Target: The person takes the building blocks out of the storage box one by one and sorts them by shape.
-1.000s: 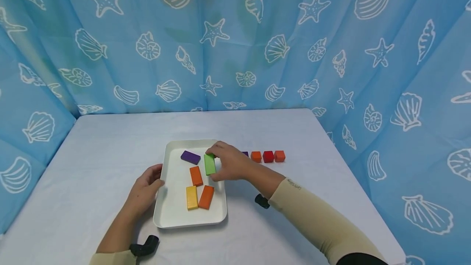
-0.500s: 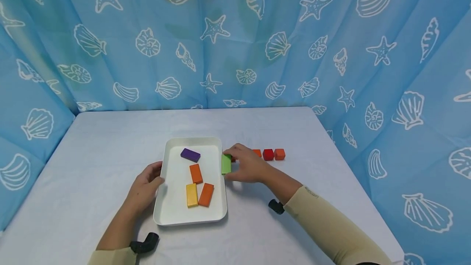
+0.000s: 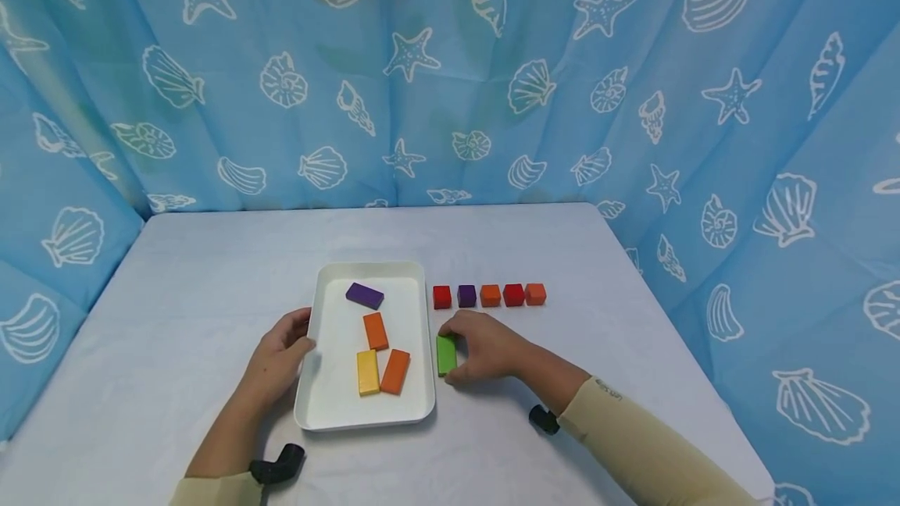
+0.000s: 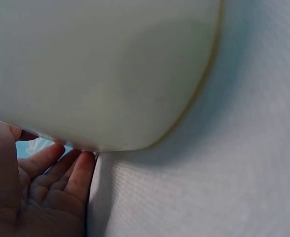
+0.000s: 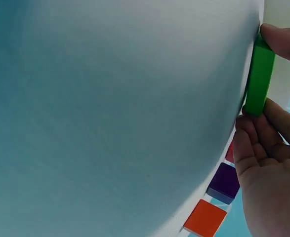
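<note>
My right hand point(image 3: 485, 346) pinches a green rectangular block point(image 3: 446, 355) by its two ends, thumb at the near end and fingertips at the far end. The block is at the table surface, just right of the white tray point(image 3: 330, 412). In the right wrist view the green block point(image 5: 260, 76) stands between thumb and fingers. My left hand point(image 3: 277, 358) grips the tray's left edge, its thumb at the rim. The left wrist view has its fingers point(image 4: 80, 177) against the tray's side. Inside the tray lie a purple block point(image 3: 365, 295), a yellow block point(image 3: 368, 373) and two orange blocks point(image 3: 395, 372).
Beyond my right hand, a row of small cubes runs rightward from the tray: a red cube point(image 3: 441, 297), a purple cube point(image 3: 467, 296), then orange and red ones. A white cloth covers the table point(image 3: 211, 272). A blue shell-print curtain point(image 3: 422, 100) hangs behind.
My right hand has carried the green block out of the tray, rightward over its edge, then nearer to me beside the tray. The left hand has stayed on the tray.
</note>
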Demonstrator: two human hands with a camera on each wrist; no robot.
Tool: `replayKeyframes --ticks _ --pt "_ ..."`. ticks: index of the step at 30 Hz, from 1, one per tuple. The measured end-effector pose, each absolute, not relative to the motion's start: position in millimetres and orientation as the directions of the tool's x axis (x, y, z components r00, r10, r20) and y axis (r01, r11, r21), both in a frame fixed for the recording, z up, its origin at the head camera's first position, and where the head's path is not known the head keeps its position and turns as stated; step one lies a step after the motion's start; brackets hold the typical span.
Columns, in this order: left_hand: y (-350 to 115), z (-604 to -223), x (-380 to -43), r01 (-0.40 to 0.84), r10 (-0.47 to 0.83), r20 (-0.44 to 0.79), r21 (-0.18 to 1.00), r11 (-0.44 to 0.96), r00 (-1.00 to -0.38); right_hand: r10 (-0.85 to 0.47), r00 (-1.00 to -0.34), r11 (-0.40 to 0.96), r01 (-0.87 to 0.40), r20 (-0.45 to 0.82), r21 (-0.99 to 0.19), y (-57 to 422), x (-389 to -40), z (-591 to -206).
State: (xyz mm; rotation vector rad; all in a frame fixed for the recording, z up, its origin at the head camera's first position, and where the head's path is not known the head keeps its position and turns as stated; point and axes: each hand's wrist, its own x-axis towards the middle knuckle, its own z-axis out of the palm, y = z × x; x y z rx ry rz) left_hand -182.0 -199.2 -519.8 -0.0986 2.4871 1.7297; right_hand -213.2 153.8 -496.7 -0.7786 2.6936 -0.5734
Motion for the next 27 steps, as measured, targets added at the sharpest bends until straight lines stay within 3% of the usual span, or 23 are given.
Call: replayKeyframes --ticks 27 --pt "-197.8 -520.8 -181.8 -0.121 0.006 -0.132 0.928 0.352 -0.991 -0.521 -0.818 0.815 -0.391 -0.244 -0.427 155.2 -206.3 -483.5"
